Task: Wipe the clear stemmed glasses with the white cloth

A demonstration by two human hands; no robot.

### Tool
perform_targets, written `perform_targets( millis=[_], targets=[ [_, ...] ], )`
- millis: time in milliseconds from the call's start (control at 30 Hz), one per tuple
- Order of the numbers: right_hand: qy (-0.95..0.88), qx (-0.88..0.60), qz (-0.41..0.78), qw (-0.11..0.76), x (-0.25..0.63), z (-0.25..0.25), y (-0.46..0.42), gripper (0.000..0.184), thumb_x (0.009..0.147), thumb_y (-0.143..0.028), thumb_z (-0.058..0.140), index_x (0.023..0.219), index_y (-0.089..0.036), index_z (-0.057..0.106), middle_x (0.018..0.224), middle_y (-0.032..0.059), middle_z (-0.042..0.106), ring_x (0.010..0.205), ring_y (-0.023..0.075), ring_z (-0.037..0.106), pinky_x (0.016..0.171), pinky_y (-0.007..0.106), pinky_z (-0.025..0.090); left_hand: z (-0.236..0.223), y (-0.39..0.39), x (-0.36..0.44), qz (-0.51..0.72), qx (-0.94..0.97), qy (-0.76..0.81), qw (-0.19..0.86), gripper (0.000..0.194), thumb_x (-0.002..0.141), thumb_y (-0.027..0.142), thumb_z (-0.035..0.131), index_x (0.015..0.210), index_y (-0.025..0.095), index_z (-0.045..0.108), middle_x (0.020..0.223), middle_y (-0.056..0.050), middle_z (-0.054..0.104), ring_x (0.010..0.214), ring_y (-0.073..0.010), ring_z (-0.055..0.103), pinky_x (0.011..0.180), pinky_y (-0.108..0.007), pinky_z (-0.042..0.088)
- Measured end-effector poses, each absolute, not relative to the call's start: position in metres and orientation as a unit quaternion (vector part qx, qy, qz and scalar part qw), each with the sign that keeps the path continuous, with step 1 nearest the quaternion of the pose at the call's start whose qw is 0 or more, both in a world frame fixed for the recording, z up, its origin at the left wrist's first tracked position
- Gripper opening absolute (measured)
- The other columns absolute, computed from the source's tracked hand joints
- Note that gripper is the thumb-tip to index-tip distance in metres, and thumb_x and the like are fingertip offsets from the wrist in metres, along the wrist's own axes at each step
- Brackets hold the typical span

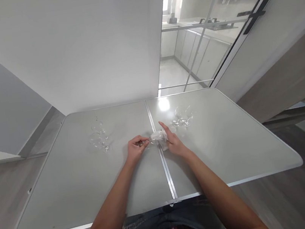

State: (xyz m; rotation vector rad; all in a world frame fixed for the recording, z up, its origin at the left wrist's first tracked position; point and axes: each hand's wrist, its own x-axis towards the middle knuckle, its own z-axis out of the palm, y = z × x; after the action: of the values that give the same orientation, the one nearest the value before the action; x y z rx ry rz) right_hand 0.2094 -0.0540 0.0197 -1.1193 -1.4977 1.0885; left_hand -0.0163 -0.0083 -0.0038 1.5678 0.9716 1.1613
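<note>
A clear stemmed glass (155, 137) lies sideways between my hands above the middle of the grey folding table (74, 187). My left hand (135, 149) pinches its stem or foot end. My right hand (174, 142) is closed around the bowl with a white cloth (164, 140) wrapped on it, forefinger stretched out. Several clear glasses (98, 138) stand on the left half of the table. Two or three more clear glasses (183, 116) stand on the right half, just beyond my right hand.
A metal seam (164, 162) runs down the table's middle. A white wall (80, 56) stands right behind the table. A glass sliding door (209, 33) with a black handle opens to a kitchen at the right. Wooden floor lies on both sides.
</note>
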Motion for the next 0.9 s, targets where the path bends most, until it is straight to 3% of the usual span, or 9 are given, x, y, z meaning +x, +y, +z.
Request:
perform_targets(
  millis=[133,267,367,467,600,667,800,900],
  targets=[
    [-0.583,-0.444,0.478,0.483,0.211,0.025,-0.053,0.086,0.066,-0.006,0.050,0.149,-0.027,0.041,0.076,-0.0014,0.060,0.072,0.0177,0.055,0.076,0.034,0.051,-0.001,-0.007,-0.017,0.452,0.640,0.399,0.477,0.027,0.074,0.043,0.081,0.084,0.017,0.079,0.069,-0.002,0.061,0.060,-0.0114,0.044,0.058,-0.025,0.034],
    [-0.516,-0.428,0.531,0.518,0.213,0.022,-0.051,0.096,0.062,-0.008,0.050,0.154,-0.028,0.029,0.066,-0.0049,0.053,0.061,0.0164,0.052,0.063,0.030,0.049,-0.001,-0.007,-0.014,0.450,0.627,0.391,0.502,0.029,0.076,0.045,0.080,0.086,0.017,0.078,0.066,-0.002,0.059,0.056,-0.0104,0.043,0.054,-0.025,0.033],
    [-0.546,-0.467,0.440,0.538,0.210,0.017,-0.053,0.098,0.067,-0.009,0.052,0.156,-0.034,0.021,0.092,0.0017,0.064,0.085,0.0210,0.062,0.080,0.037,0.053,-0.003,-0.007,-0.011,0.478,0.602,0.387,0.509,0.032,0.076,0.047,0.079,0.085,0.016,0.077,0.063,0.000,0.055,0.053,-0.0092,0.041,0.051,-0.024,0.032],
    [-0.625,-0.494,0.336,0.503,0.206,0.015,-0.054,0.092,0.074,-0.009,0.048,0.157,-0.035,0.020,0.116,0.0059,0.062,0.106,0.0228,0.060,0.098,0.043,0.048,-0.004,-0.009,-0.011,0.490,0.603,0.385,0.497,0.032,0.077,0.047,0.079,0.085,0.016,0.076,0.065,0.001,0.054,0.053,-0.0083,0.040,0.050,-0.024,0.031],
    [-0.676,-0.498,0.317,0.442,0.205,0.017,-0.055,0.091,0.074,-0.006,0.044,0.159,-0.026,0.019,0.097,0.0038,0.065,0.082,0.0194,0.059,0.088,0.040,0.052,-0.001,-0.010,-0.013,0.487,0.617,0.380,0.488,0.029,0.078,0.045,0.078,0.082,0.017,0.076,0.068,0.000,0.055,0.054,-0.0075,0.040,0.049,-0.023,0.031],
    [-0.671,-0.497,0.341,0.432,0.205,0.019,-0.054,0.090,0.072,-0.005,0.045,0.157,-0.025,0.025,0.087,0.0012,0.065,0.075,0.0180,0.057,0.084,0.038,0.052,0.000,-0.010,-0.013,0.481,0.612,0.376,0.503,0.028,0.077,0.044,0.079,0.080,0.016,0.075,0.066,0.000,0.055,0.052,-0.0071,0.040,0.048,-0.023,0.030],
    [-0.621,-0.467,0.445,0.446,0.206,0.024,-0.055,0.082,0.065,-0.004,0.047,0.145,-0.027,0.048,0.081,-0.0006,0.062,0.075,0.0170,0.055,0.076,0.032,0.050,-0.001,-0.008,-0.013,0.498,0.541,0.392,0.552,0.029,0.078,0.045,0.078,0.082,0.016,0.072,0.065,0.000,0.056,0.048,-0.0070,0.039,0.042,-0.022,0.030],
    [-0.545,-0.438,0.545,0.462,0.205,0.027,-0.056,0.085,0.058,-0.005,0.047,0.141,-0.025,0.051,0.065,-0.0039,0.052,0.059,0.0138,0.046,0.058,0.025,0.041,-0.004,-0.006,-0.013,0.512,0.514,0.404,0.556,0.030,0.078,0.045,0.077,0.085,0.017,0.070,0.073,-0.002,0.061,0.051,-0.0077,0.043,0.040,-0.021,0.031]
  ],
)
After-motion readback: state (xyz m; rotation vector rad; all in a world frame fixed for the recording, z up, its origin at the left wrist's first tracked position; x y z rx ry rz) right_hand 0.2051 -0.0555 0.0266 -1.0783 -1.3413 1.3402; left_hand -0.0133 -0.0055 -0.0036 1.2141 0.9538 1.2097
